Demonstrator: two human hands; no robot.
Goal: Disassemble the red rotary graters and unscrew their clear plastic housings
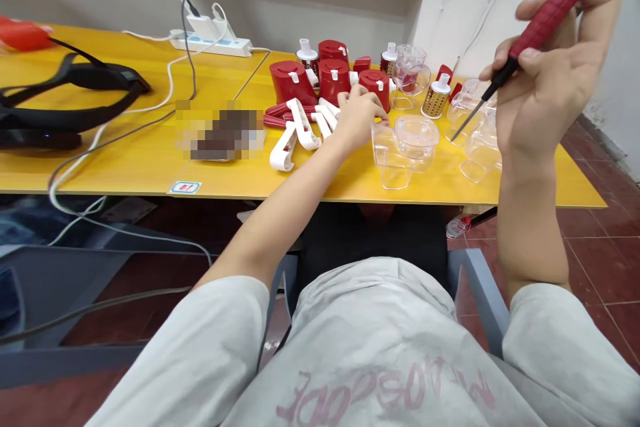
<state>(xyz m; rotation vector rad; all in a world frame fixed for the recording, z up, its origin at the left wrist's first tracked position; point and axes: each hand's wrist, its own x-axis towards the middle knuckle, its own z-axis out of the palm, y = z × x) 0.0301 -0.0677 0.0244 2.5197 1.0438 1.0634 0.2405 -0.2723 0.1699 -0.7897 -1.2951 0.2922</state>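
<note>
Raised at the right, my right hand (555, 73) grips a screwdriver (547, 17) with a red and black handle, its metal shaft slanting down to the left. My left hand (361, 117) reaches over the table with its fingers apart, in front of the red plastic housings (334, 80). Beside it on the left lie several white curved plastic pieces (303, 123) and red handles (275, 119). A clear plastic body (406, 143) stands just right of that hand, close to its fingers; whether they touch is unclear. More clear bodies (477, 147) stand farther right, partly behind my right forearm.
Perforated metal drums with white tops (437, 97) stand toward the back. On the left are black glasses-like headgear (75, 93), loose cables (173, 73), a power strip (215, 45) and a blurred dark object (223, 137). A label (185, 187) sits at the yellow table's (340, 192) front edge.
</note>
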